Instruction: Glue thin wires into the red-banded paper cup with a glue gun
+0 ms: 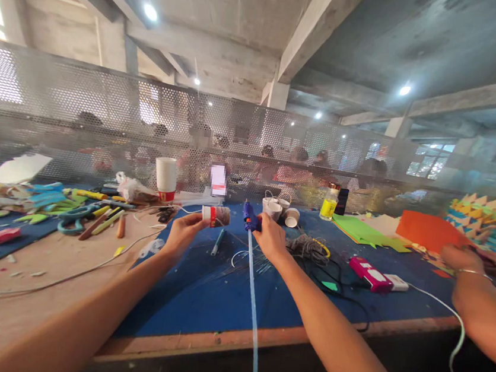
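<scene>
Left hand (pixel 185 234) pinches cup (pixel 209 216), right hand (pixel 272 238) grips glue gun (pixel 250 217) just right of cup; best steady both, squeeze lightly.

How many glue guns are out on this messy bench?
1. The blue glue gun is in the person's right hand, to the right of the paper cup held in the left hand. Another could be hidden under the paper scraps at left.
</scene>
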Demonstrator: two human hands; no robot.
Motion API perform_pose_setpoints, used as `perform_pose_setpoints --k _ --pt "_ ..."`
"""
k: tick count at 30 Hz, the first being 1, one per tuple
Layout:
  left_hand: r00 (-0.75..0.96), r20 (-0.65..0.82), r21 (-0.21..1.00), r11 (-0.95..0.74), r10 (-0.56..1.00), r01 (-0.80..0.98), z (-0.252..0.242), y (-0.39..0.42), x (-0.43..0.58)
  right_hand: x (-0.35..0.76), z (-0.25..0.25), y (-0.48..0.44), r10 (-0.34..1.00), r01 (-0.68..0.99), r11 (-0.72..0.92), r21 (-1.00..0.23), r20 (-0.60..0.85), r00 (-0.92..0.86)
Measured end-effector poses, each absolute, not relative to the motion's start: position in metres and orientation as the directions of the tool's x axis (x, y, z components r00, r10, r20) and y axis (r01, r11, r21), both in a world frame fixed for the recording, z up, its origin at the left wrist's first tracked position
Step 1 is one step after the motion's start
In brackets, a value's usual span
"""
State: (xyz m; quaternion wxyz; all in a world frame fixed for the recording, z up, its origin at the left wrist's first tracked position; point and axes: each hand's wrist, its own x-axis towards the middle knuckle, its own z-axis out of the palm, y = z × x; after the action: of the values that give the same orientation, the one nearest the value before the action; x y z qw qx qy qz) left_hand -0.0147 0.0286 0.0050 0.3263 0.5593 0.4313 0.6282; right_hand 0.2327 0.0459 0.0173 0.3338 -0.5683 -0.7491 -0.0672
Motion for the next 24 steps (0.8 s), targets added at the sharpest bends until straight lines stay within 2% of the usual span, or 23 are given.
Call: perform_pose_setpoints --k 3,7,18,21,24 --pt "-0.177 0.389 0.921 -0.389 0.904 0.034 0.003 0.031 -0.016 0.238 0.011 0.053 0.84 0.938 0.281 -0.203 0.524 -0.138" --pt "-0.184 0.359 0.931 -0.364 0.915 0.009 0.003 0.033 -0.017 0.244 0.003 0.061 0.919 0.97 0.191 -0.148 0.376 -0.123" --pt "-0.188 0.383 0.919 -0.394 0.904 -0.026 0.001 0.033 -0.017 0.258 -0.003 0.072 0.975 0.952 0.177 -0.249 0.179 -0.135" --pt "-0.176 0.398 0.914 -0.407 0.9 -0.014 0.0 0.033 -0.017 0.262 0.001 0.07 0.972 0.948 0.193 -0.253 0.181 -0.15" --pt "-0.157 0.391 0.917 -0.398 0.907 -0.019 0.0 0.033 -0.016 0.256 0.008 0.065 0.945 0.937 0.237 -0.257 0.285 -0.161"
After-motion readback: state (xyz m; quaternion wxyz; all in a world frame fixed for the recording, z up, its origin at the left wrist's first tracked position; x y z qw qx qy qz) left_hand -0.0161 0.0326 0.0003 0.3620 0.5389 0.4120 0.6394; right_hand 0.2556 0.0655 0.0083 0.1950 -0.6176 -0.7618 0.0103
